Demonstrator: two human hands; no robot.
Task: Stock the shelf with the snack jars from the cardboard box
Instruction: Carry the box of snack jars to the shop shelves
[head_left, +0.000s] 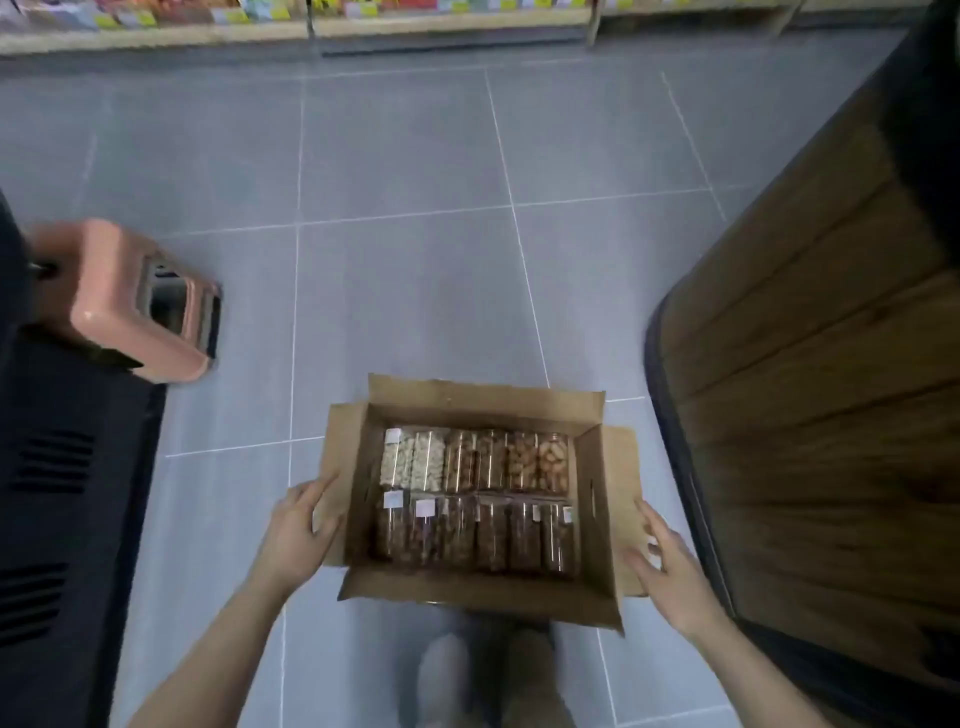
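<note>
An open cardboard box (592, 499) sits low in front of me above the grey tiled floor, its flaps spread outward. Inside lie several clear snack jars (478, 499) in two rows, pale nuts at the far left and brown ones elsewhere. My left hand (298, 535) touches the box's left flap with straight, spread fingers. My right hand (665, 566) lies against the right flap, fingers likewise extended. A shelf (311, 26) with packaged goods runs along the far edge of the view.
A pink plastic stool (130, 301) stands at the left beside a dark cabinet (62, 493). A curved wooden counter (810, 389) rises close on the right. Grey floor tiles (405, 260) stretch between me and the far shelf. My feet show below the box.
</note>
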